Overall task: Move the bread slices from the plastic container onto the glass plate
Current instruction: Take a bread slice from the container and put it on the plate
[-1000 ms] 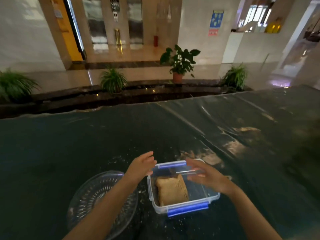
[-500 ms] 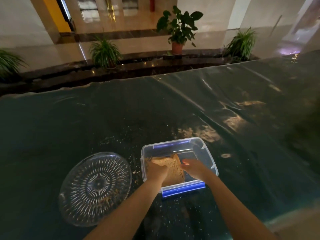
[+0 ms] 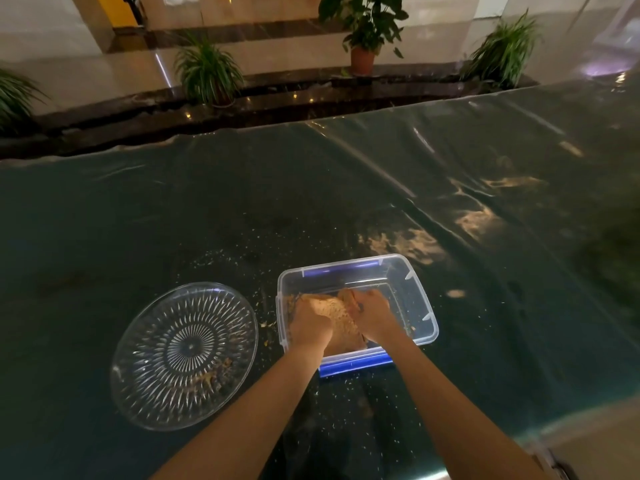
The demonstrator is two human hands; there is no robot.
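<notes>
on the left the glass plate [image 3: 166,313] sits on the dark covered table [image 3: 346,188], just beside the plastic container [image 3: 408,282] and not touching it. no bread is on the plate, only a scatter of brown crumbs [image 3: 207,379] toward its near side. so from where i stand nothing has been moved across yet, and the whole transfer is ahead.

next comes the left hand [image 3: 308,323], reaching down inside the box with its knuckles up and its fingers curled over the left edge of the bread slices [image 3: 341,317]. it looks to me like a real hold rather than a light touch.

the bread lies in the left half of the box, low down. whether it has lifted off the bottom i cannot tell, nor how many slices are in the stack.

the right hand [image 3: 372,313] is also in the box, fingers bent round the right edge and far corner of the same bread, gripping it. both forearms come in straight from the near edge of the table, close together, wrists just above the front rim with its blue clip.

the right half of the box shows only bare plastic and a few crumbs.

i would judge this the pick-up step, with the carry leftward to the plate to follow.
</notes>
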